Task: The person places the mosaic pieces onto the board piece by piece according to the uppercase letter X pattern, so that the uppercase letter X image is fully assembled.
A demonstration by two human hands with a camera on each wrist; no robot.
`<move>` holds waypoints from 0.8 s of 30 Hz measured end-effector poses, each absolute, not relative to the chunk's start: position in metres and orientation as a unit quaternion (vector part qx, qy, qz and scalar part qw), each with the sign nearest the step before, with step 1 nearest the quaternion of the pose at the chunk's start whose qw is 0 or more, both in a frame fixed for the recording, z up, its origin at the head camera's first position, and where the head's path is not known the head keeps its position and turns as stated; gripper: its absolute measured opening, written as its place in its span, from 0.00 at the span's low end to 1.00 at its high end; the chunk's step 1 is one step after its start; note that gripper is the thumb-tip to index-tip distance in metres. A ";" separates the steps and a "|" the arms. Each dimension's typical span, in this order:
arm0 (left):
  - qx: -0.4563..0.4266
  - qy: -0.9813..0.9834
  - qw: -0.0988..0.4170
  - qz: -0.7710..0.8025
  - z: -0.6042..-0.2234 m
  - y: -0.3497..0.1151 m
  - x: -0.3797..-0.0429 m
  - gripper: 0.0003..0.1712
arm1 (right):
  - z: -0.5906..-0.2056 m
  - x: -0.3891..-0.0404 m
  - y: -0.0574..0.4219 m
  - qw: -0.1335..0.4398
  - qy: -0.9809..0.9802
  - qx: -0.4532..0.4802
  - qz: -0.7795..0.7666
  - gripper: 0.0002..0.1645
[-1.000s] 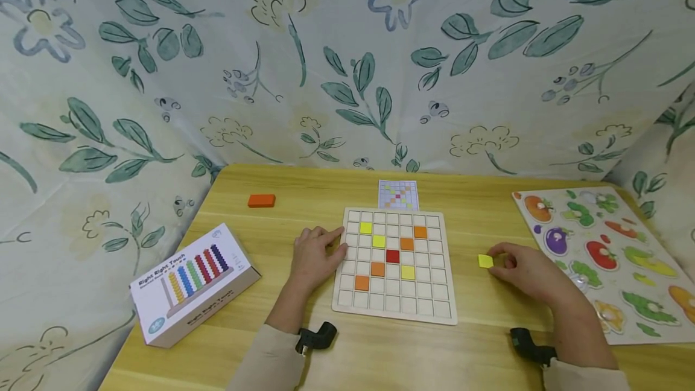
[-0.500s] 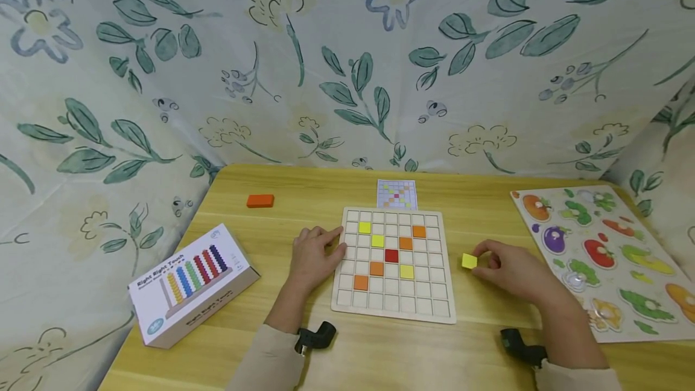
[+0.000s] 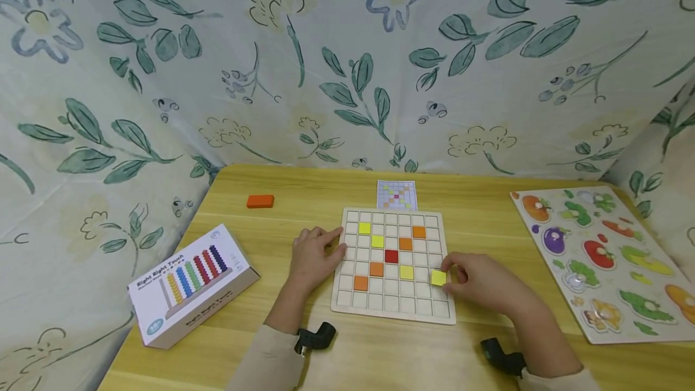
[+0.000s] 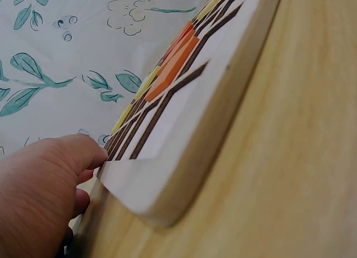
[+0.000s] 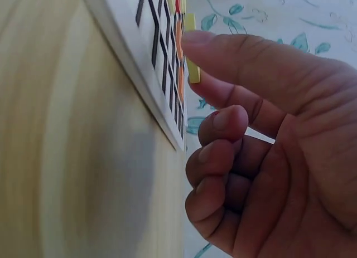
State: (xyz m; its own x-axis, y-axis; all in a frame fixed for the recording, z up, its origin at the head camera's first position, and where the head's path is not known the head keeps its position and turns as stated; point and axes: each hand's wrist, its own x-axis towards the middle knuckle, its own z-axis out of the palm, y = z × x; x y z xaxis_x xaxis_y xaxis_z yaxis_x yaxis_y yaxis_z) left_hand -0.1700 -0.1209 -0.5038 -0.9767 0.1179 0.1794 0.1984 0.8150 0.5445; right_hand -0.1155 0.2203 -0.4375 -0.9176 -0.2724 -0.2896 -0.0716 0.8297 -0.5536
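Observation:
A wooden grid board [image 3: 399, 313] lies on the table with yellow, orange and red square tiles in some of its cells. My right hand [image 3: 485, 283] pinches a yellow square tile [image 3: 438, 277] between thumb and index finger, over the board's right side. In the right wrist view, this yellow tile [image 5: 193, 73] is seen edge-on and the other fingers are curled towards the palm. At the board's left edge, my left hand [image 3: 315, 259] touches the frame with thumb and index fingertips. The left wrist view shows the thumb [image 4: 83, 151] against the board's corner.
Behind the board lies a small printed pattern card [image 3: 397, 194]. An orange block [image 3: 260, 201] sits at the back left, and a white bead-toy box [image 3: 192, 282] is at the left. On the right lies a vegetable puzzle board [image 3: 608, 264]. A floral curtain [image 3: 347, 65] backs the table.
My right hand has carried the yellow tile leftwards from the bare table, tilting it on the way, to above the board's right side. My left hand has stayed at the board's edge.

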 end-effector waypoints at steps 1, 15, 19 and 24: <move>-0.083 -0.950 0.069 -0.293 -0.504 -0.121 -0.170 0.24 | -0.438 -0.115 0.217 0.184 0.939 -0.093 -0.276 0.14; -0.084 -0.949 0.066 -0.296 -0.504 -0.122 -0.171 0.24 | -0.439 -0.106 0.187 0.213 0.939 -0.086 -0.256 0.13; -0.084 -0.949 0.065 -0.297 -0.505 -0.122 -0.171 0.24 | -0.438 -0.106 0.186 0.211 0.941 -0.083 -0.253 0.14; -0.085 -0.949 0.068 -0.296 -0.505 -0.122 -0.171 0.24 | -0.439 -0.107 0.186 0.211 0.941 -0.081 -0.252 0.14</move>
State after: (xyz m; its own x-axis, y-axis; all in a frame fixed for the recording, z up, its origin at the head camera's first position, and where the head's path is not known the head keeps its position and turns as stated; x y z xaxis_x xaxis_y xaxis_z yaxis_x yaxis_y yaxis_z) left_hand -0.1705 -0.1217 -0.5050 -0.9764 0.1214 0.1786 0.2013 0.8109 0.5495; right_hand -0.1067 0.1862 -0.4392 -0.8978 -0.2584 -0.3565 -0.0456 0.8599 -0.5085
